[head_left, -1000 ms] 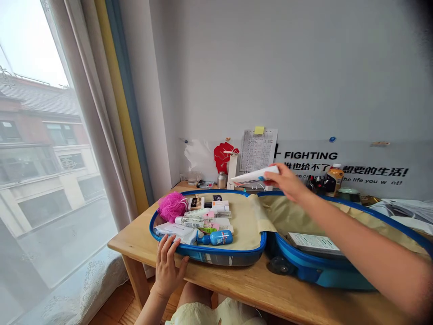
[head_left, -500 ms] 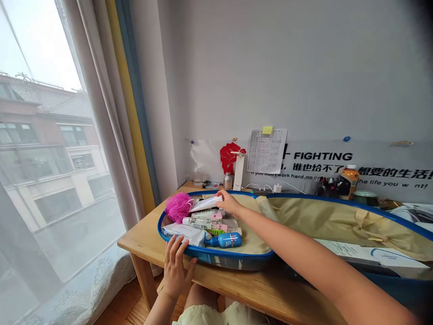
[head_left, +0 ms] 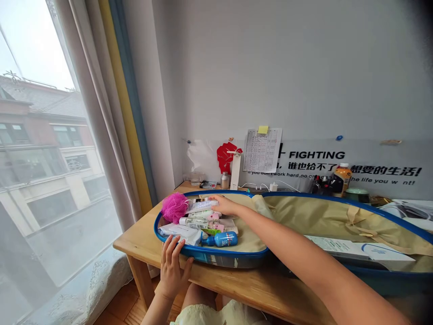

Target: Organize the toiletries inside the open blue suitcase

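Observation:
An open suitcase (head_left: 233, 261) with a blue rim lies on the wooden table. My right hand (head_left: 223, 205) reaches into its left half, fingers closed on the end of a white tube (head_left: 202, 206) lying low over the other toiletries. Left of the tube sits a pink bath puff (head_left: 174, 207). Nearer me are a clear bottle (head_left: 192, 222), a white soft packet (head_left: 181, 233) and a blue bottle (head_left: 225, 239) on its side. My left hand (head_left: 174, 266) is open, fingers spread and fingertips on the near rim beside the packet.
In the suitcase's right half, white boxes (head_left: 382, 254) lie along the near side. Behind it stand an orange-labelled bottle (head_left: 342, 180), a small jar (head_left: 224, 180) and a white charger (head_left: 273, 186) with cables. A curtain (head_left: 98, 113) and window are at the left.
My right hand has lowered the white tube slightly onto the toiletries beside the bath puff. My left hand stays on the rim. The whole view has shifted a little.

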A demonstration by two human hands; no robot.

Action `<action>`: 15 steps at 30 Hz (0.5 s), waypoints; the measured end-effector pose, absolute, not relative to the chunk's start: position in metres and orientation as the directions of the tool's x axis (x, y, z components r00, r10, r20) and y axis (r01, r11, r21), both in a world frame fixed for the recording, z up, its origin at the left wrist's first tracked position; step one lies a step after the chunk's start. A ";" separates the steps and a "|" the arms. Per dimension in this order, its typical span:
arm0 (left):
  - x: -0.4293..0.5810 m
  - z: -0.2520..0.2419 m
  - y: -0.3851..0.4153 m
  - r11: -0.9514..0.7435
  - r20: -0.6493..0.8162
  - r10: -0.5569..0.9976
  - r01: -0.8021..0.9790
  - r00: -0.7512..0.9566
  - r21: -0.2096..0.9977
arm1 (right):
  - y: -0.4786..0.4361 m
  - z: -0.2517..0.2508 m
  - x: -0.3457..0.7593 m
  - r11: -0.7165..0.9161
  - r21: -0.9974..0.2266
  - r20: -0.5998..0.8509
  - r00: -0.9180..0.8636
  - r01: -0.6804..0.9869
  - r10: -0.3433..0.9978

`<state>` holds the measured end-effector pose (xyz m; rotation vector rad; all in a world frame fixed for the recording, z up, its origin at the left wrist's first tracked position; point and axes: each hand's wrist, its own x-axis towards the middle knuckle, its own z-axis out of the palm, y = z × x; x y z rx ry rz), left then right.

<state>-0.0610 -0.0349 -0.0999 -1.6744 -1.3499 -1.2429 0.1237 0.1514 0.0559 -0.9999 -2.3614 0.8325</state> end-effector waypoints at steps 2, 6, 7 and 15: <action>-0.061 -0.100 -0.035 -0.265 0.936 0.351 0.961 0.018 0.080 | 0.155 0.067 0.137 0.557 -0.683 0.170 -0.639 0.472 0.751; -0.062 -0.101 -0.035 -0.262 0.940 0.341 0.962 0.013 0.081 | 0.168 0.098 0.195 0.505 -0.700 0.127 -0.608 0.506 0.784; -0.062 -0.101 -0.035 -0.262 0.941 0.337 0.962 0.013 0.081 | 0.171 0.105 0.215 0.483 -0.697 0.099 -0.596 0.530 0.797; -0.063 -0.097 -0.034 -0.286 0.951 0.304 0.957 0.047 0.045 | 0.155 0.105 0.381 0.253 -0.410 -0.257 -0.377 0.877 0.890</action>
